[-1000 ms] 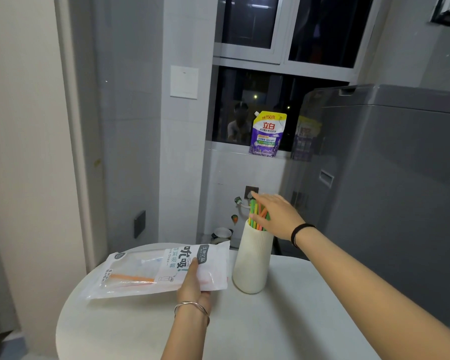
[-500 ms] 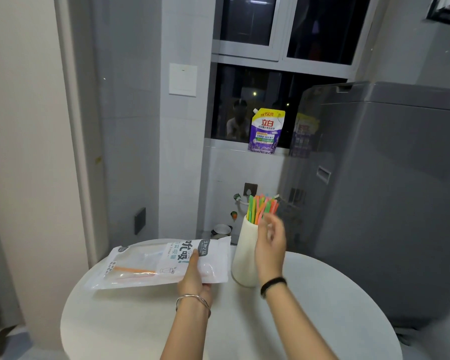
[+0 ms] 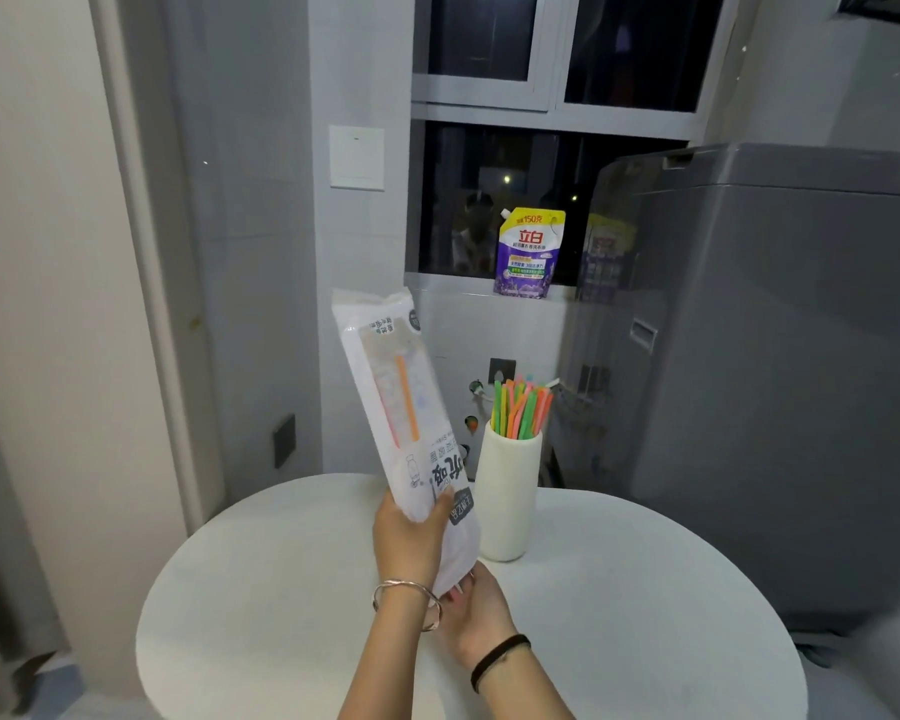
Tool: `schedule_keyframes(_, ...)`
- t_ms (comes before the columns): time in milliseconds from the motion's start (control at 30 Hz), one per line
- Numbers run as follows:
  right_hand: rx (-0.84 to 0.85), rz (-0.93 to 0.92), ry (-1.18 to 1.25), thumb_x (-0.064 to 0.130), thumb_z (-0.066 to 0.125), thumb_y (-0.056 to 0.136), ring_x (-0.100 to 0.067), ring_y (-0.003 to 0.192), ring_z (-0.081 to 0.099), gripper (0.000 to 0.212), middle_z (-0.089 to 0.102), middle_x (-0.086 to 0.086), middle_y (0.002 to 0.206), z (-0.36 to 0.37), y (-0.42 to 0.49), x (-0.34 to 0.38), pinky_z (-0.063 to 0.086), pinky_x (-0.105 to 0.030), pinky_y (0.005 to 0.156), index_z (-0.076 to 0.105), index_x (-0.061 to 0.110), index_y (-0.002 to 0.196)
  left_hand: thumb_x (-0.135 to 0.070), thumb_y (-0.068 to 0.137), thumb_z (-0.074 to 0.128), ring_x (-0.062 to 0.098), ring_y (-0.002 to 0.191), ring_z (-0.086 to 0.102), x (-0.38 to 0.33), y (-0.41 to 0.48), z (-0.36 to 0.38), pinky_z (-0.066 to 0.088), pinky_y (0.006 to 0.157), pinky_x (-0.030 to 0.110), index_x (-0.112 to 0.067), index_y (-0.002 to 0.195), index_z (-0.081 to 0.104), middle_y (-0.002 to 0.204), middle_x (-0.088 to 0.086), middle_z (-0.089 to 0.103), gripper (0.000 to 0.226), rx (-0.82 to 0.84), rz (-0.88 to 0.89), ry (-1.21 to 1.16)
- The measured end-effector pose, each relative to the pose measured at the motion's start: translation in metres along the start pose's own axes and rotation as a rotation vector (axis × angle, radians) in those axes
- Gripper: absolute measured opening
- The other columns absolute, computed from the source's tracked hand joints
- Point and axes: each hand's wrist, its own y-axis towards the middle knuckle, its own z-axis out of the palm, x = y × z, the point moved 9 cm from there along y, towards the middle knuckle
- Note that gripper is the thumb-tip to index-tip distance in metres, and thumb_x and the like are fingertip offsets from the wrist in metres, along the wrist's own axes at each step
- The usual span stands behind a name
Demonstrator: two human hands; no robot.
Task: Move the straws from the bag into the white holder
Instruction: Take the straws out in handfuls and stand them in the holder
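The left hand (image 3: 409, 537) grips the bag (image 3: 385, 387) low down, holding it nearly upright, its long axis rising up and slightly left from that hand, with 1 orange straw (image 3: 407, 397) visible high inside. The right hand (image 3: 476, 610) sits just under the bag's lower end, fingers touching it; whether they pinch I cannot tell. The white holder (image 3: 505, 491) stands just beyond the right hand, the nearer of the 2.

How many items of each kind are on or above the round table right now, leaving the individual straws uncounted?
Straw bag: 1
White holder: 1
Hands: 2 (left hand gripping the bag, right hand at its lower end)
Total: 4
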Motion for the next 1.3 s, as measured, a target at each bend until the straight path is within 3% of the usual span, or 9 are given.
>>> schedule_keyframes(133, -0.025, 0.022, -0.098, 0.013, 0.049, 0.094, -0.028, 0.075, 0.06, 0.016, 0.064, -0.015, 0.083, -0.01, 0.004, -0.003, 0.049, -0.042, 0.09, 0.06, 0.004, 0.087, -0.012, 0.08, 0.076, 0.013, 0.088, 0.067, -0.005, -0.001, -0.004, 0.047, 0.059, 0.0, -0.013, 0.104, 0.067, 0.098, 0.001, 0.072, 0.026, -0.015, 0.019, -0.06)
schedule_keyframes(200, -0.052, 0.003, -0.164, 0.014, 0.052, 0.092, -0.022, 0.061, 0.061, 0.013, 0.067, -0.011, 0.069, -0.016, 0.006, 0.0, 0.056, -0.031, 0.068, 0.059, 0.006, 0.083, -0.013, 0.08, 0.077, 0.017, 0.093, 0.068, -0.006, 0.003, -0.01, 0.049, 0.064, 0.005, -0.009, 0.108, 0.068, 0.101, 0.002, 0.072, 0.03, -0.035, 0.017, -0.089)
schedule_keyframes(267, -0.059, -0.02, -0.199, 0.017, 0.054, 0.091, -0.017, 0.046, 0.059, 0.015, 0.067, -0.009, 0.062, -0.017, 0.004, 0.006, 0.05, -0.021, 0.044, 0.059, 0.007, 0.081, -0.014, 0.079, 0.078, 0.016, 0.093, 0.067, -0.008, 0.006, -0.014, 0.049, 0.066, 0.004, -0.01, 0.108, 0.067, 0.101, 0.0, 0.071, 0.031, -0.049, 0.032, -0.107)
schedule_keyframes(400, -0.018, -0.045, -0.322, 0.024, 0.053, 0.093, -0.012, 0.035, 0.047, 0.02, 0.058, -0.008, 0.069, -0.011, -0.001, 0.014, 0.036, -0.017, 0.034, 0.057, 0.008, 0.081, -0.014, 0.079, 0.079, 0.01, 0.085, 0.066, -0.008, 0.01, -0.017, 0.048, 0.062, 0.004, -0.017, 0.1, 0.066, 0.094, -0.003, 0.07, 0.025, -0.071, 0.024, -0.135)
schedule_keyframes(600, -0.005, -0.231, -0.454, 0.019, 0.062, 0.088, -0.004, 0.035, 0.031, 0.013, 0.044, 0.002, 0.056, -0.012, -0.005, 0.044, 0.023, -0.015, 0.034, 0.059, 0.007, 0.083, -0.017, 0.08, 0.078, 0.023, 0.092, 0.066, 0.025, 0.011, -0.039, 0.053, 0.085, 0.032, -0.011, 0.101, 0.067, 0.102, 0.006, 0.07, 0.024, -0.271, -0.189, -0.353)
schedule_keyframes(833, -0.088, -0.449, -0.355, 0.013, 0.067, 0.083, -0.009, 0.045, 0.037, 0.016, 0.042, -0.001, 0.056, -0.019, -0.017, 0.09, 0.031, -0.016, 0.038, 0.056, 0.008, 0.074, -0.028, 0.077, 0.08, 0.005, 0.069, 0.061, 0.054, 0.008, -0.046, 0.046, 0.074, 0.026, -0.027, 0.075, 0.058, 0.077, -0.015, 0.063, 0.022, -0.363, -0.381, -0.532)
schedule_keyframes(1033, -0.071, -0.471, -0.352, 0.018, 0.067, 0.084, -0.01, 0.047, 0.04, 0.012, 0.046, -0.001, 0.058, -0.016, -0.02, 0.099, 0.035, -0.019, 0.041, 0.06, 0.008, 0.082, -0.027, 0.077, 0.08, 0.008, 0.074, 0.062, 0.066, 0.009, -0.037, 0.048, 0.08, 0.03, -0.022, 0.085, 0.06, 0.081, -0.015, 0.063, 0.022, -0.308, -0.448, -0.54)
schedule_keyframes(1167, -0.007, -0.376, -0.435, 0.031, 0.054, 0.093, -0.01, 0.041, 0.046, 0.027, 0.056, -0.003, 0.059, -0.005, -0.015, 0.081, 0.034, -0.02, 0.041, 0.064, 0.008, 0.083, -0.026, 0.077, 0.08, 0.008, 0.073, 0.063, 0.066, 0.003, -0.023, 0.049, 0.078, 0.031, -0.025, 0.08, 0.059, 0.081, -0.013, 0.063, 0.021, -0.259, -0.471, -0.542)
schedule_keyframes(1300, -0.034, -0.436, -0.481, 0.017, 0.045, 0.095, -0.013, 0.041, 0.046, 0.024, 0.052, -0.007, 0.059, -0.005, -0.019, 0.093, 0.032, -0.022, 0.042, 0.058, 0.007, 0.078, -0.029, 0.078, 0.079, 0.015, 0.08, 0.065, 0.071, 0.002, -0.024, 0.052, 0.085, 0.034, -0.019, 0.093, 0.06, 0.084, -0.013, 0.063, 0.027, -0.266, -0.518, -0.581)
